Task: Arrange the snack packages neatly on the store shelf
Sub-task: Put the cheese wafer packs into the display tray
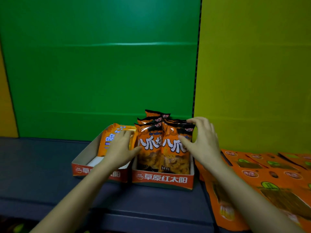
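Your fingers (pixel 188 142) are spread apart, both hands pressing the sides of the orange snack bags (pixel 164 148) standing in the right tray (pixel 162 179) on the shelf (pixel 42 165). Next, squeeze them straight.

A single head-worn camera looks forward and down, close over the dark shelf (pixel 42 165); edges apparently distorted.
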Demonstrator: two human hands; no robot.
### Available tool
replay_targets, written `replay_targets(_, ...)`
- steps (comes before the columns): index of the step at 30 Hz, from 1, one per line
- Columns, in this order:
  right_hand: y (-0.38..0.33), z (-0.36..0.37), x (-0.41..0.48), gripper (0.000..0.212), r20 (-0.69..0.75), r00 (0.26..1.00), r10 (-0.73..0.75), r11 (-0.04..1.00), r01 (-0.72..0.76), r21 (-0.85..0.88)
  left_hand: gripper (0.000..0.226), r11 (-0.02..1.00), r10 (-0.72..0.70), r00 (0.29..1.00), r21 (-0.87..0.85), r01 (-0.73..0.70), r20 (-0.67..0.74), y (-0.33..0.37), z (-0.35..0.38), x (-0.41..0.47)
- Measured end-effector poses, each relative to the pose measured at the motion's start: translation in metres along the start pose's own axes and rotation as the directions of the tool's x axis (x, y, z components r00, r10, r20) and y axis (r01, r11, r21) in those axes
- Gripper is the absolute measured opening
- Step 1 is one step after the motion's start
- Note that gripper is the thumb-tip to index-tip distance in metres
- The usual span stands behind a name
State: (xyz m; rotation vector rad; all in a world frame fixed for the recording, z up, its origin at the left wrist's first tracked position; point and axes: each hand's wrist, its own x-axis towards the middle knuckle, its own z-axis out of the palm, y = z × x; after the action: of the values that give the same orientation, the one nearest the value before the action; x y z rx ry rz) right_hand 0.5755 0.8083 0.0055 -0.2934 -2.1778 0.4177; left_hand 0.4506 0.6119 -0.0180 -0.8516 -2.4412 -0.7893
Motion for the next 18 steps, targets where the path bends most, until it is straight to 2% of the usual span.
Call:
replay_targets(2,-0.016,-0.003,-0.001,0.033,0.039,0.993,-0.116,0.987,0.110,0.119,0.038,0.993,0.062,0.990,0.112,-0.048,-0.125,-0.007,-0.011,-0.015)
replay_targets(5,-0.047,0.008,-0.007,0.021,0.221,0.937,-0.270,0.955,0.231,0.185,0.023,0.967,0.052,0.985,0.254,-0.008,-0.164,-0.021,-0.033,-0.038)
replay_targets(7,-0.070,0.022,-0.015,0.021,0.342,0.864,-0.369,0.928,0.319,0.195,0.028,0.937,0.039,0.987,0.348,0.018,-0.157,-0.036,-0.048,-0.055)
replay_targets(10,-0.106,0.051,-0.029,0.025,0.445,0.763,-0.468,0.884,0.402,0.240,0.029,0.882,-0.034,0.990,0.461,0.093,-0.136,-0.065,-0.074,-0.085)
replay_targets(13,-0.148,0.079,-0.045,0.026,0.503,0.680,-0.534,0.845,0.449,0.291,0.018,0.836,-0.109,0.982,0.520,0.175,-0.156,-0.095,-0.104,-0.116)
replay_targets(18,-0.229,0.113,-0.069,0.028,0.537,0.579,-0.613,0.789,0.480,0.382,0.021,0.763,-0.205,0.956,0.578,0.289,-0.208,-0.149,-0.166,-0.171)
